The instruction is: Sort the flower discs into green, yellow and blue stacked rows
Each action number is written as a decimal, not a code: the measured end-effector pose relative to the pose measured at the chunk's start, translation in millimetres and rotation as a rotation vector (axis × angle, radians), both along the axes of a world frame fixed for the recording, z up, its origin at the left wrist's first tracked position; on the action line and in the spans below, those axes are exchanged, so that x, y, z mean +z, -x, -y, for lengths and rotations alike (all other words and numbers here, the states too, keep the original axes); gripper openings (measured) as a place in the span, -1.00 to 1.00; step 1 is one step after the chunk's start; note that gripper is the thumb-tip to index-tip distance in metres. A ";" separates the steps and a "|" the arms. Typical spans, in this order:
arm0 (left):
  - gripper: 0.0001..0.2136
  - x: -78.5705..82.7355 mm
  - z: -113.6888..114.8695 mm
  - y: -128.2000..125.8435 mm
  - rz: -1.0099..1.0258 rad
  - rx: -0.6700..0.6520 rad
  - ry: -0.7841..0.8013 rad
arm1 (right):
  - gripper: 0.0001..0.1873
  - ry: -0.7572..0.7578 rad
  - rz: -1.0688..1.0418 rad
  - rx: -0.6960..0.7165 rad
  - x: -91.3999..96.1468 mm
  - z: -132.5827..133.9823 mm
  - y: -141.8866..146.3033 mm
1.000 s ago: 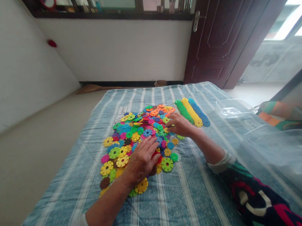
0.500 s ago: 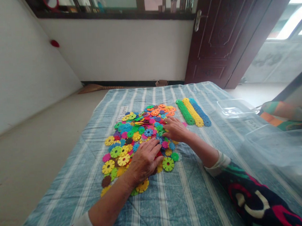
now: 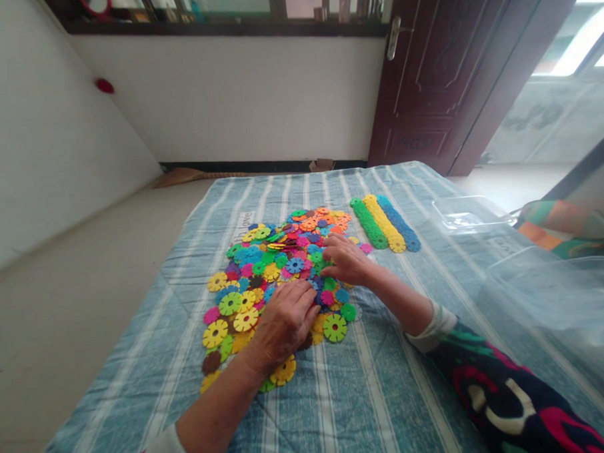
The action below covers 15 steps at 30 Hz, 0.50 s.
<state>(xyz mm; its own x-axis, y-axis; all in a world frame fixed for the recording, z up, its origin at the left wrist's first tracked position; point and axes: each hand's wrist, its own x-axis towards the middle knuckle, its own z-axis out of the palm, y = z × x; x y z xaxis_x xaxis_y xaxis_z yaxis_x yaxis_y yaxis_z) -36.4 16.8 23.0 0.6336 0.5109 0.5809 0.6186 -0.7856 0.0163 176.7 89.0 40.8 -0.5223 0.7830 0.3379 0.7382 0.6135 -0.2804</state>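
A wide pile of flat plastic snowflake discs (image 3: pixel 264 268) in many colours lies on a blue striped blanket (image 3: pixel 114 408). My left hand (image 3: pixel 283 324) rests palm down on the near part of the pile, fingers spread a little over the discs. My right hand (image 3: pixel 346 261) sits at the pile's right side, its fingers bunched over green and blue discs. Whether those fingers pinch a disc is hidden. Just past it lie three stacked rows of discs: a green row (image 3: pixel 368 223), a yellow row (image 3: pixel 384 223) and a blue row (image 3: pixel 399 222).
A clear plastic lid or shallow tray (image 3: pixel 471 214) lies on the blanket at the right. A large clear plastic box (image 3: pixel 560 309) stands nearer on the right. A straw broom (image 3: pixel 194 177) lies on the floor by the far wall, beyond the blanket.
My right hand has shifted slightly left into the pile and its fingers have curled more. My left hand has stayed on the pile. The discs look almost unchanged.
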 end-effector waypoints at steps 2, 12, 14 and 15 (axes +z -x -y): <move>-0.86 1.3 0.1 -0.2 0.006 -0.004 0.005 | -0.87 0.030 -0.159 0.014 -4.0 -3.1 1.3; -0.87 9.1 0.3 1.1 0.007 -0.041 -0.068 | -0.93 0.164 -0.649 -0.012 19.3 -21.6 -45.3; -0.87 8.2 -0.1 1.5 0.017 -0.049 -0.070 | -0.93 0.137 -0.634 -0.074 25.1 -25.6 -71.6; -0.86 7.7 -0.3 1.7 0.019 -0.052 -0.071 | -0.93 0.121 -0.621 -0.110 26.2 -27.2 -84.5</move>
<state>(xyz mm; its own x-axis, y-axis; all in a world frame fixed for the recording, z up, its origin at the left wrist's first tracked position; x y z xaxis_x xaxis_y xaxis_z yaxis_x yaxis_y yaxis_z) -38.1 17.2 30.8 0.6466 0.4352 0.6266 0.5773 -0.8160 -0.0289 261.2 116.2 66.9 -0.1725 0.8724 0.4573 0.4728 0.4806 -0.7385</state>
